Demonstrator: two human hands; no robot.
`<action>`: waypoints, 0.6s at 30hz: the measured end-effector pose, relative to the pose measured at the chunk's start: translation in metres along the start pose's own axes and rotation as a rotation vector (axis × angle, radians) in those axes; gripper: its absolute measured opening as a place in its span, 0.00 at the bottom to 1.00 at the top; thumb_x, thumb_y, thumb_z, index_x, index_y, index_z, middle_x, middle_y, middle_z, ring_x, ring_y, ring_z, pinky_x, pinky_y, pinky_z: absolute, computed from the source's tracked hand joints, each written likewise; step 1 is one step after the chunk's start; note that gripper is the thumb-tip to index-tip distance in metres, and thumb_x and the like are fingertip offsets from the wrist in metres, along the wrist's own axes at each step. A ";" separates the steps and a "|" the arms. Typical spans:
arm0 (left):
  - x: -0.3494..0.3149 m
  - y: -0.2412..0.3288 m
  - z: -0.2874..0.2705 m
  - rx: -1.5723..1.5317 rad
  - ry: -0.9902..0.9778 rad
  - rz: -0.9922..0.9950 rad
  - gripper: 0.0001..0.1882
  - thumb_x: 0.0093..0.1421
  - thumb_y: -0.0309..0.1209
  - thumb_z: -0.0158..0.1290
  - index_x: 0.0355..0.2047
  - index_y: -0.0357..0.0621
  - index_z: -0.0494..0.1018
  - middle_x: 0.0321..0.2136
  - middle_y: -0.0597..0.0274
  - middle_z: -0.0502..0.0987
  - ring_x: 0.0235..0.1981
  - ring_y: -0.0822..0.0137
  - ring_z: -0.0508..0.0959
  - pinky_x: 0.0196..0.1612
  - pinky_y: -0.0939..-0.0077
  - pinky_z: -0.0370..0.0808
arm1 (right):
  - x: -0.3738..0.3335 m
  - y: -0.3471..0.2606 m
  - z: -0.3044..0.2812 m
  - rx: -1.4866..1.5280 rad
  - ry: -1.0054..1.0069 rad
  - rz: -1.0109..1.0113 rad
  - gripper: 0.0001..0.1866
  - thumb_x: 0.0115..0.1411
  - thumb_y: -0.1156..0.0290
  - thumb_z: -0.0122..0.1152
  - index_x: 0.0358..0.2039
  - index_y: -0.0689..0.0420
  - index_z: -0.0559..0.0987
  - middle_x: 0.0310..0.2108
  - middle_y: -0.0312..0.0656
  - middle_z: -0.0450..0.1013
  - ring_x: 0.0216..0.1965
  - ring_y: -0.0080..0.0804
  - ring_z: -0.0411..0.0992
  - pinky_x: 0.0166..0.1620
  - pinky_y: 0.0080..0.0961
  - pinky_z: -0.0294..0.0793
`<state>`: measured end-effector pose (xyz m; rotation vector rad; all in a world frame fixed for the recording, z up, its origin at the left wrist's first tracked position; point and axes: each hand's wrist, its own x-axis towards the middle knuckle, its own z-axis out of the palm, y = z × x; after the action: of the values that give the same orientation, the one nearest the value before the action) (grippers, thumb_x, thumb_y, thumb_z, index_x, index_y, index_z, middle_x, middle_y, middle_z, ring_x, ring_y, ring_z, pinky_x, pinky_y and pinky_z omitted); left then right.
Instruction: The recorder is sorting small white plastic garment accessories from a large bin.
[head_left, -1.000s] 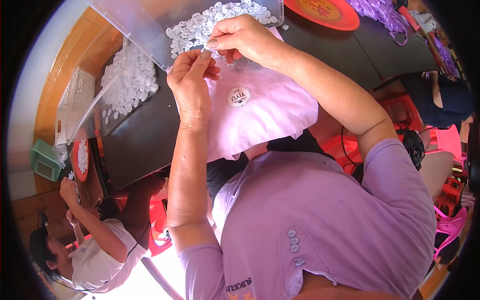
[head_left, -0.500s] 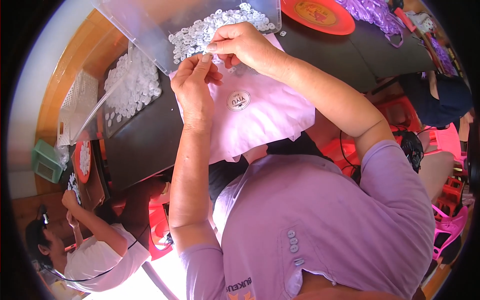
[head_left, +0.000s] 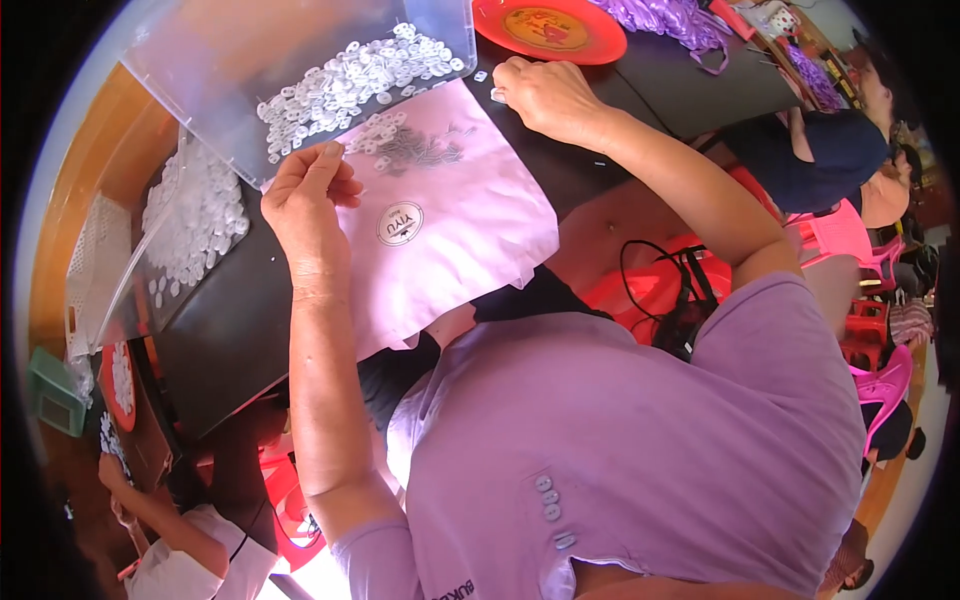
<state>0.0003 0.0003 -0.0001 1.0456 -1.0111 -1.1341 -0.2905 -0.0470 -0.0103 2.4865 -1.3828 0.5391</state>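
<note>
My left hand (head_left: 312,200) is closed, thumb pressed to the forefinger, over the left edge of a pink cloth (head_left: 470,225) lying toward my lap. Whatever it pinches, if anything, is too small to make out. On the cloth beside it lie a few loose white plastic pieces (head_left: 375,138) and a patch of thin grey pieces (head_left: 428,150). My right hand (head_left: 550,98) is off the cloth's far right corner, above the dark table, with its fingers curled together. Something pale shows at its thumb tip, perhaps only the nail.
A clear plastic bin (head_left: 215,85) with a heap of white pieces (head_left: 360,85) stands ahead. Left of it is another clear container of white pieces (head_left: 200,215). A red plate (head_left: 550,30) and purple ribbons (head_left: 665,22) lie far right. A co-worker (head_left: 190,545) sits at left.
My hands, together over the cloth before, have separated. The right hand has moved right, past the cloth; the left stays near its left edge. The whole view has shifted, uncovering the grey pieces.
</note>
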 end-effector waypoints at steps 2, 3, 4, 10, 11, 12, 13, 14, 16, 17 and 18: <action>-0.001 0.000 -0.001 0.035 0.004 -0.020 0.08 0.58 0.28 0.56 0.31 0.34 0.76 0.21 0.62 0.75 0.19 0.71 0.74 0.23 0.78 0.69 | 0.000 -0.002 -0.004 -0.006 -0.038 -0.012 0.12 0.60 0.65 0.54 0.28 0.63 0.72 0.28 0.51 0.73 0.27 0.52 0.73 0.29 0.46 0.68; -0.002 0.000 -0.001 0.031 0.004 -0.023 0.08 0.58 0.28 0.56 0.31 0.34 0.76 0.21 0.62 0.75 0.19 0.71 0.74 0.23 0.78 0.69 | 0.001 -0.003 -0.006 -0.008 -0.072 -0.027 0.13 0.60 0.65 0.53 0.29 0.63 0.72 0.28 0.52 0.74 0.27 0.51 0.73 0.28 0.46 0.67; -0.002 0.000 -0.002 0.040 0.005 -0.032 0.08 0.58 0.28 0.56 0.31 0.34 0.76 0.21 0.62 0.75 0.19 0.71 0.74 0.23 0.78 0.69 | 0.002 -0.003 -0.007 -0.010 -0.076 -0.027 0.13 0.60 0.65 0.53 0.29 0.63 0.72 0.28 0.52 0.74 0.27 0.51 0.73 0.28 0.46 0.67; -0.004 0.001 0.004 0.016 0.014 -0.041 0.06 0.56 0.26 0.57 0.27 0.35 0.76 0.18 0.63 0.74 0.17 0.73 0.73 0.20 0.80 0.67 | 0.007 0.004 -0.006 -0.052 -0.256 -0.007 0.12 0.61 0.65 0.51 0.29 0.61 0.71 0.25 0.50 0.73 0.28 0.51 0.72 0.29 0.47 0.66; -0.004 0.002 0.005 0.021 0.003 -0.039 0.06 0.56 0.26 0.57 0.26 0.35 0.76 0.18 0.63 0.74 0.17 0.73 0.73 0.21 0.80 0.67 | 0.009 0.008 -0.005 -0.039 -0.263 0.000 0.12 0.61 0.65 0.51 0.28 0.61 0.72 0.24 0.50 0.73 0.28 0.51 0.72 0.29 0.47 0.66; -0.004 0.002 0.006 0.015 -0.011 -0.039 0.05 0.56 0.26 0.57 0.27 0.35 0.76 0.18 0.63 0.74 0.17 0.73 0.72 0.21 0.80 0.68 | 0.011 0.008 -0.007 -0.028 -0.276 0.007 0.11 0.60 0.66 0.52 0.27 0.62 0.72 0.23 0.50 0.73 0.28 0.52 0.73 0.29 0.48 0.66; -0.003 0.002 0.006 0.013 -0.020 -0.030 0.05 0.56 0.26 0.57 0.27 0.35 0.77 0.19 0.63 0.75 0.17 0.73 0.73 0.21 0.80 0.68 | 0.015 0.009 -0.008 -0.021 -0.286 -0.014 0.11 0.60 0.66 0.52 0.27 0.62 0.72 0.23 0.51 0.73 0.28 0.52 0.73 0.29 0.48 0.66; -0.004 0.002 0.002 0.011 -0.022 -0.022 0.05 0.56 0.26 0.57 0.28 0.35 0.77 0.19 0.62 0.75 0.18 0.73 0.73 0.21 0.80 0.68 | 0.019 0.006 -0.011 -0.011 -0.295 -0.039 0.11 0.60 0.66 0.52 0.26 0.62 0.72 0.22 0.51 0.73 0.28 0.52 0.72 0.29 0.48 0.66; 0.000 -0.005 -0.002 -0.006 -0.033 -0.022 0.05 0.56 0.26 0.57 0.29 0.34 0.77 0.19 0.63 0.75 0.18 0.73 0.73 0.21 0.80 0.68 | 0.026 -0.009 -0.031 0.018 -0.401 0.013 0.09 0.56 0.70 0.51 0.26 0.64 0.74 0.23 0.55 0.73 0.28 0.54 0.73 0.30 0.48 0.67; -0.001 -0.003 -0.001 -0.008 -0.033 -0.027 0.06 0.56 0.26 0.57 0.29 0.34 0.77 0.20 0.63 0.75 0.18 0.73 0.73 0.21 0.80 0.68 | 0.029 -0.018 -0.042 0.064 -0.445 0.048 0.08 0.53 0.74 0.51 0.27 0.66 0.76 0.24 0.59 0.73 0.28 0.55 0.74 0.30 0.49 0.69; -0.003 0.001 0.003 0.012 -0.037 -0.033 0.06 0.56 0.26 0.57 0.30 0.34 0.77 0.20 0.63 0.75 0.18 0.73 0.73 0.22 0.80 0.68 | 0.028 -0.014 -0.037 0.060 -0.429 0.028 0.08 0.52 0.75 0.51 0.25 0.66 0.76 0.24 0.59 0.74 0.28 0.54 0.75 0.30 0.49 0.69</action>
<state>-0.0024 0.0029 0.0012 1.0575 -1.0341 -1.1795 -0.2727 -0.0473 0.0344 2.7440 -1.5653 0.0474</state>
